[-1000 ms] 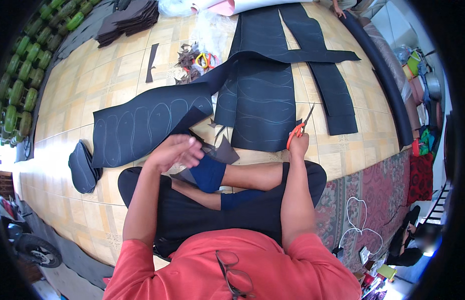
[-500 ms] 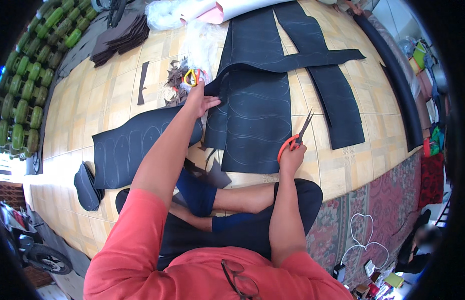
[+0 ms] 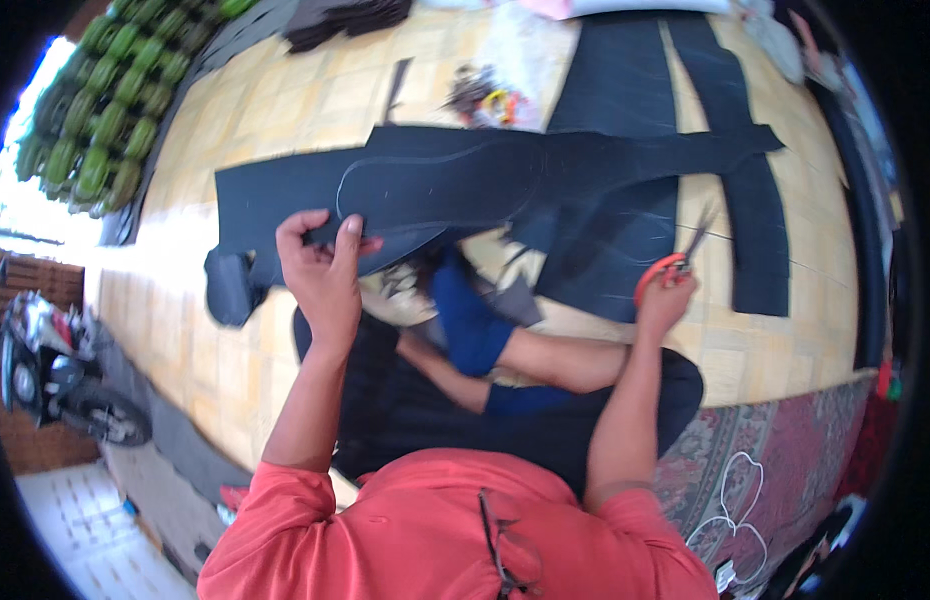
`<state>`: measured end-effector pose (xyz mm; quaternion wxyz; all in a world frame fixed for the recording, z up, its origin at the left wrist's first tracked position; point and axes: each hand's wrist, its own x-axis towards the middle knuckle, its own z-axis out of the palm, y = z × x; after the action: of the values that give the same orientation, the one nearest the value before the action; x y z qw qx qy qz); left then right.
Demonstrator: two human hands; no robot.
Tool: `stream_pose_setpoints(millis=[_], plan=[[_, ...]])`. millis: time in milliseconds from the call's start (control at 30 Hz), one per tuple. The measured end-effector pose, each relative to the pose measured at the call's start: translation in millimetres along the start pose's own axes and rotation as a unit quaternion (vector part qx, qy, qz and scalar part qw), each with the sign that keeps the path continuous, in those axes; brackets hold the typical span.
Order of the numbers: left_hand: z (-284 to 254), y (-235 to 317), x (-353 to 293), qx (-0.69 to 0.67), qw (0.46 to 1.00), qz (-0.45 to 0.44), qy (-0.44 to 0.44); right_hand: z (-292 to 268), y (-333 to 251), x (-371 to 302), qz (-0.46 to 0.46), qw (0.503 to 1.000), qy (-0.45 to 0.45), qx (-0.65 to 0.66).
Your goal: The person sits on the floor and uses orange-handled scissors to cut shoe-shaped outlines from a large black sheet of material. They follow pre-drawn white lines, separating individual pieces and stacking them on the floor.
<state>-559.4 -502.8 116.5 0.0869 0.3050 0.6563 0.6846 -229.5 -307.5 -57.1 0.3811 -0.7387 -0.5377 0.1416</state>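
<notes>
A long black sheet traced with curved white lines [image 3: 445, 185] stretched across beige floor tiles [image 3: 185, 330]. At its near edge, the left hand [image 3: 323, 265] curled, any pinch impossible to tell. Nearer its right end, the right hand [image 3: 667, 300] gripped orange-handled scissors [image 3: 684, 257]. Brown scraps [image 3: 471, 88] lay beyond it.

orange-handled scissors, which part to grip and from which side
Grip the orange-handled scissors by their handle loops, probably best from the near side, as the right hand does: the loops lie nearer, while the pointed blades slant away.
</notes>
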Motion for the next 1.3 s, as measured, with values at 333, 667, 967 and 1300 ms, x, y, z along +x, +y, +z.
stream_pose_setpoints(millis=[333,667,967,1300], plan=[[-220,-26,-99,0.309,0.924,-0.193,0.113,-17,-51,-62,-0.002,0.969,-0.198,0.146],[-87,-54,-147,-0.314,0.830,-0.447,-0.112,-77,-124,-203,0.207,0.728,-0.565,0.330],[-54,-100,-83,-0.341,0.857,-0.377,0.087,-108,-133,-230,0.241,0.626,-0.701,0.244],[-65,-57,-77,-0.289,0.909,-0.293,0.070,-80,-160,-266,0.137,0.648,-0.718,0.214]])
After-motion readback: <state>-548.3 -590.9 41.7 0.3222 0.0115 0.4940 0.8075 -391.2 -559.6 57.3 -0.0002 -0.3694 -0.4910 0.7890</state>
